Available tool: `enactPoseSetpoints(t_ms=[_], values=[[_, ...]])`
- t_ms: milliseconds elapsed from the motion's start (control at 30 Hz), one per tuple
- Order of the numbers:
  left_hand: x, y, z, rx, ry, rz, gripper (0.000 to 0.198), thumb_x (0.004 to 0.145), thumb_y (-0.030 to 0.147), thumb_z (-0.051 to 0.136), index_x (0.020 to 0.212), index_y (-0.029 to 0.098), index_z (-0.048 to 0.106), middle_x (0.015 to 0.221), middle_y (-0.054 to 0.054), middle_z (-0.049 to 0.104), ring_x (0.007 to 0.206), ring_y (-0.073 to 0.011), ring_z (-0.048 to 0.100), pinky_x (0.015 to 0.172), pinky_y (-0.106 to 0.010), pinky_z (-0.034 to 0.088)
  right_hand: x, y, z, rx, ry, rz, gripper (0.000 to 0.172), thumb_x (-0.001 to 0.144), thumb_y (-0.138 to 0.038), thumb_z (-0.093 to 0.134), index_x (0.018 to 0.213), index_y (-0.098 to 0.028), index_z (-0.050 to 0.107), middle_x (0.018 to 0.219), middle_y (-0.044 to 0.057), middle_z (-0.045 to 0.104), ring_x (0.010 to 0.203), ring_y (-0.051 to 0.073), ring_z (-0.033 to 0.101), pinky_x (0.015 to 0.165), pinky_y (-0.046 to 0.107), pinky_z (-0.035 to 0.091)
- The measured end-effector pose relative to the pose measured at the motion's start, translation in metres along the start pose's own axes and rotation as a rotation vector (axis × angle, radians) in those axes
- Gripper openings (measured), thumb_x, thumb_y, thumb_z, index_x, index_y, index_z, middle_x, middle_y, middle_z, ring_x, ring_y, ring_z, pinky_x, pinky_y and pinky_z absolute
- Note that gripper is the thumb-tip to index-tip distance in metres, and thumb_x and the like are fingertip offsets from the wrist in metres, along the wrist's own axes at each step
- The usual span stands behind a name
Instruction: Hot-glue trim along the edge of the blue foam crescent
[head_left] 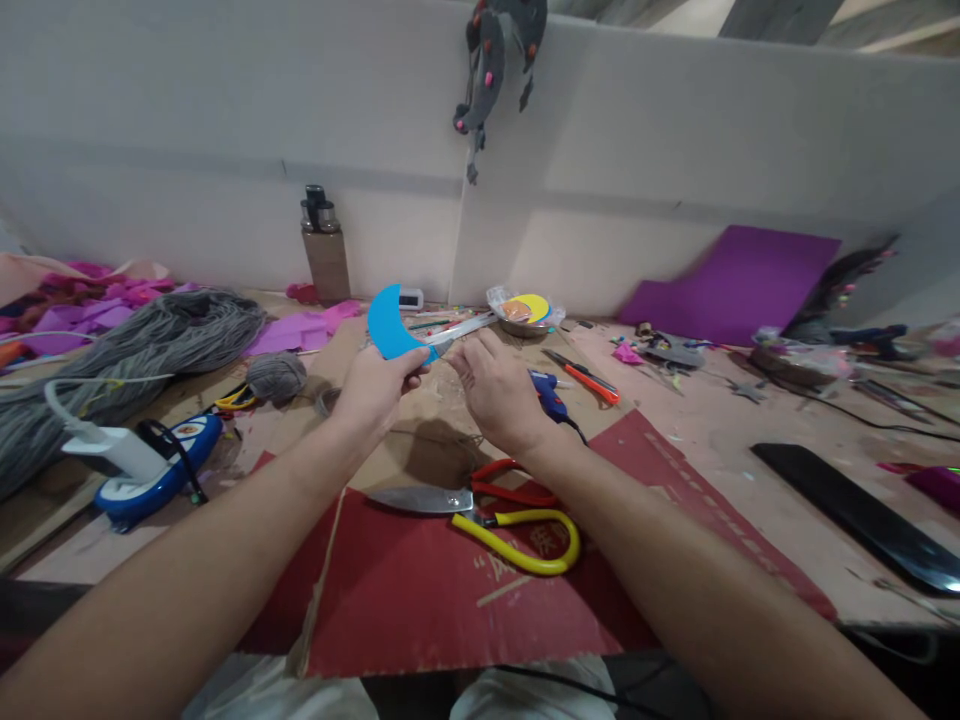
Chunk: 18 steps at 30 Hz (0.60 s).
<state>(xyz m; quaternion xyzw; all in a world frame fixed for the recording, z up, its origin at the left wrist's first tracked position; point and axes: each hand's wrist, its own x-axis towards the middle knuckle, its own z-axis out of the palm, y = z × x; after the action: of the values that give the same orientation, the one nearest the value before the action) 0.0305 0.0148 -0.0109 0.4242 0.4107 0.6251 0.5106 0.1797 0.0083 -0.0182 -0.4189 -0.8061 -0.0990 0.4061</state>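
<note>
A flat, bright blue crescent-shaped piece (pixel 391 325) is pinched at its lower right end by my left hand (pixel 386 380), thumb on top. My right hand (pixel 499 390) is close beside that end, its fingers pressed together in a pinch. Something thin and greyish shows between the two hands, but I cannot make out what the right fingers hold. Below the hands lies a pair of scissors (pixel 427 499), one handle red and the other yellow, partly behind my right wrist. A blue glue gun (pixel 551 395) rests just past the right wrist.
Red printed cardboard (pixel 405 600) covers the table's front. Grey yarn (pixel 180 335), a small yarn ball (pixel 276 376) and a blue power strip (pixel 195 440) are left. An orange utility knife (pixel 592 383), purple sheet (pixel 735 285) and long black object (pixel 855 515) are right.
</note>
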Motion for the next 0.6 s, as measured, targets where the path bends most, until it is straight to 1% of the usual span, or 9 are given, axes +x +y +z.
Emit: enactPoseSetpoints(t_ms=[100, 167, 267, 367, 500, 600], values=[[-0.001, 0.000, -0.001, 0.061, -0.014, 0.053, 0.022, 0.056, 0.024, 0.076, 0.067, 0.014, 0.060, 0.061, -0.001, 0.060, 0.052, -0.0099, 0.053, 0.049, -0.022, 0.037, 0.000, 0.000, -0.002, 0.054, -0.044, 0.032, 0.026, 0.096, -0.028, 0.037, 0.073, -0.021, 0.047, 0.083, 0.007, 0.053, 0.075, 0.019, 0.048, 0.068, 0.030, 0.036], [-0.001, -0.001, -0.002, 0.154, -0.002, 0.106, 0.019, 0.058, 0.026, 0.075, 0.065, 0.014, 0.061, 0.060, -0.002, 0.061, 0.052, -0.0110, 0.053, 0.050, -0.023, 0.038, 0.002, 0.000, -0.004, 0.096, -0.064, 0.050, 0.025, 0.095, -0.028, 0.040, 0.072, -0.021, 0.046, 0.081, 0.005, 0.053, 0.076, 0.018, 0.048, 0.068, 0.030, 0.037], [-0.004, -0.002, -0.005, 0.333, 0.017, 0.185, 0.018, 0.060, 0.028, 0.075, 0.060, 0.014, 0.063, 0.058, -0.004, 0.063, 0.051, -0.0122, 0.052, 0.051, -0.024, 0.038, 0.004, 0.001, -0.008, 0.125, -0.056, 0.060, 0.024, 0.093, -0.029, 0.042, 0.072, -0.021, 0.046, 0.080, 0.005, 0.053, 0.076, 0.018, 0.048, 0.068, 0.030, 0.036], [-0.008, 0.000, -0.005, 0.469, 0.007, 0.236, 0.019, 0.060, 0.031, 0.075, 0.057, 0.015, 0.064, 0.054, -0.003, 0.061, 0.049, -0.0124, 0.050, 0.049, -0.024, 0.035, 0.006, 0.003, -0.010, 0.149, -0.037, 0.039, 0.023, 0.093, -0.029, 0.043, 0.071, -0.021, 0.046, 0.080, 0.005, 0.053, 0.074, 0.018, 0.047, 0.067, 0.030, 0.036], [-0.013, 0.007, -0.001, 0.569, -0.036, 0.244, 0.019, 0.062, 0.031, 0.073, 0.057, 0.016, 0.063, 0.051, -0.002, 0.059, 0.048, -0.0121, 0.049, 0.047, -0.024, 0.033, 0.007, 0.004, -0.012, 0.150, -0.039, 0.012, 0.024, 0.092, -0.028, 0.043, 0.069, -0.021, 0.045, 0.079, 0.005, 0.053, 0.074, 0.018, 0.047, 0.067, 0.029, 0.035], [-0.015, 0.009, 0.003, 0.553, -0.078, 0.208, 0.017, 0.062, 0.028, 0.072, 0.056, 0.016, 0.062, 0.050, -0.002, 0.058, 0.048, -0.0123, 0.049, 0.047, -0.023, 0.035, 0.007, 0.006, -0.014, 0.152, -0.024, 0.009, 0.024, 0.092, -0.028, 0.045, 0.069, -0.021, 0.045, 0.080, 0.004, 0.053, 0.076, 0.017, 0.048, 0.068, 0.029, 0.036]])
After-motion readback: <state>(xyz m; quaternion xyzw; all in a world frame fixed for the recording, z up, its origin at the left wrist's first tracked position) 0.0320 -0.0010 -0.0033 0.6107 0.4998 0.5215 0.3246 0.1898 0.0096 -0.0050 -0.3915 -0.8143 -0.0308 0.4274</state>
